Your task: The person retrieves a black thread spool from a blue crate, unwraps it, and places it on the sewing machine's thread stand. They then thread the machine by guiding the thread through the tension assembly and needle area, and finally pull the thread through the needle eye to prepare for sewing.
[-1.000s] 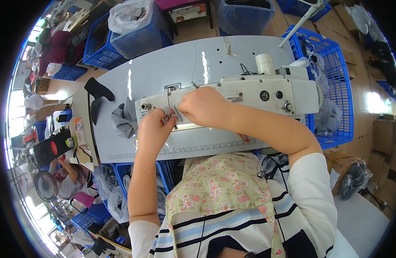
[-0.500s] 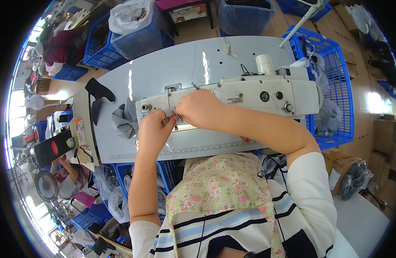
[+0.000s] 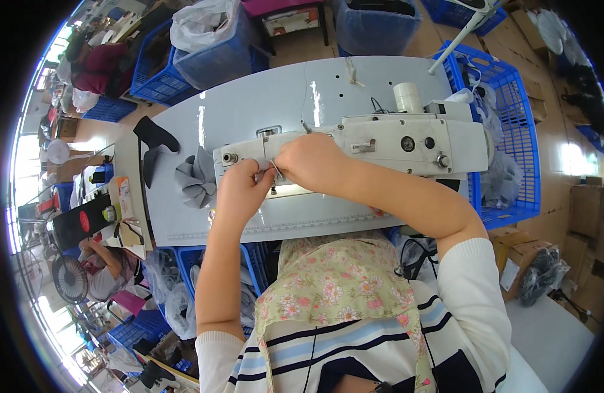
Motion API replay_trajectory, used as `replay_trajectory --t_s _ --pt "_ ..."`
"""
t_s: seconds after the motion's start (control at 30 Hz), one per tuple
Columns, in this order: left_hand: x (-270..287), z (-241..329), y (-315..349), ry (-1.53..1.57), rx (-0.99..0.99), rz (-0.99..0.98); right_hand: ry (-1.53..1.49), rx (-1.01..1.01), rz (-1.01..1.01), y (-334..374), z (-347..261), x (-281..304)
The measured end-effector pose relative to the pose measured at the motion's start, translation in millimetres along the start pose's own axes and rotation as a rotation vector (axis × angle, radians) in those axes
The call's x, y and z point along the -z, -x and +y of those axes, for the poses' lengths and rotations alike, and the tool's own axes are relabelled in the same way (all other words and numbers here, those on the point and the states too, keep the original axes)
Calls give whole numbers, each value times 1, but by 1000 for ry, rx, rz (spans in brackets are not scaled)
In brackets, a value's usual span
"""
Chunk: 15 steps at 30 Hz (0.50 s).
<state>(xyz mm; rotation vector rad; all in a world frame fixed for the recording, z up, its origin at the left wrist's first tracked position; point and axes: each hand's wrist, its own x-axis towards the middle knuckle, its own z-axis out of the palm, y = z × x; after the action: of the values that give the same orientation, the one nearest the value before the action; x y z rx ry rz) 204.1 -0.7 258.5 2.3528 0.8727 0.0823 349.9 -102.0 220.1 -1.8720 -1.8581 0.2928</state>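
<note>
Compared with a second earlier, the right hand (image 3: 311, 160) has drawn slightly closer to the left hand (image 3: 241, 187); the whole view has also shifted a little, so the sewing machine (image 3: 380, 134) sits slightly farther right.

Both hands now meet at the machine's left end; between them is a small grey piece (image 3: 263, 164), just above the left thumb and directly left of the right fingers. It looks nearer to the left hand; the left thumb and forefinger are pinched together, apparently on it; the right fingers are curled inward, their tips hidden, so I cannot tell whether they grip it too. Its long axis cannot be made out, since the fingers cover most of it; the machine's long axis runs away to the right of the fingers, with the right forearm crossing in front of it.

Well to the left of the left fingers, fanned grey cloth pieces (image 3: 195, 182) lie on the table (image 3: 262, 92); beyond them, up and left, is a black piece (image 3: 156, 134); a white thread spool (image 3: 407, 98) stands well to the right of and above the right fingers.
</note>
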Motion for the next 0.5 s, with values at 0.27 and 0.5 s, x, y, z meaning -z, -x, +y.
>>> replay_trajectory --t_s 0.27,0.5 --pt "8 -6 1 -117 -113 20 11 -23 21 2 -5 1" --pt "36 -9 14 42 -166 -12 79 21 105 13 -13 5"
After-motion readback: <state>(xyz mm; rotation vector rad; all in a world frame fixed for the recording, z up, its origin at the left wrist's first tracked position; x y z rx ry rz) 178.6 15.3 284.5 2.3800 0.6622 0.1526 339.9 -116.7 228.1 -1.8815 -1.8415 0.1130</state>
